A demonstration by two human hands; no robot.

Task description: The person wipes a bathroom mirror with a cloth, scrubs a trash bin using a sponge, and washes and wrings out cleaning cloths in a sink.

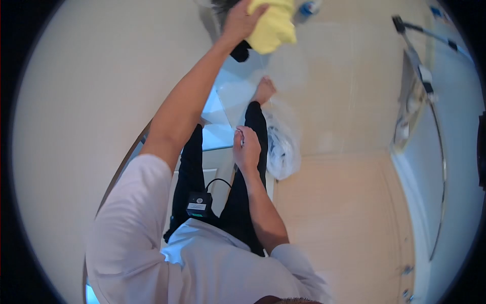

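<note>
My left hand [242, 23] is at the top of the view, the arm stretched far forward. Its thumb presses on a yellow cloth [273, 28], gripping its edge; the other fingers are partly hidden. Dark fabric [241, 51] hangs just below that hand and the cloth. My right hand [248, 149] rests over my right leg with its fingers curled in. I cannot tell what, if anything, is in those fingers.
A clear plastic bag [282, 147] with pale contents lies beside my right leg. A blue and white bottle [308, 8] stands beyond the cloth. A black box [199, 203] with a cable is at my waist. On the right, a long-handled pole [430, 33] leans along the wall.
</note>
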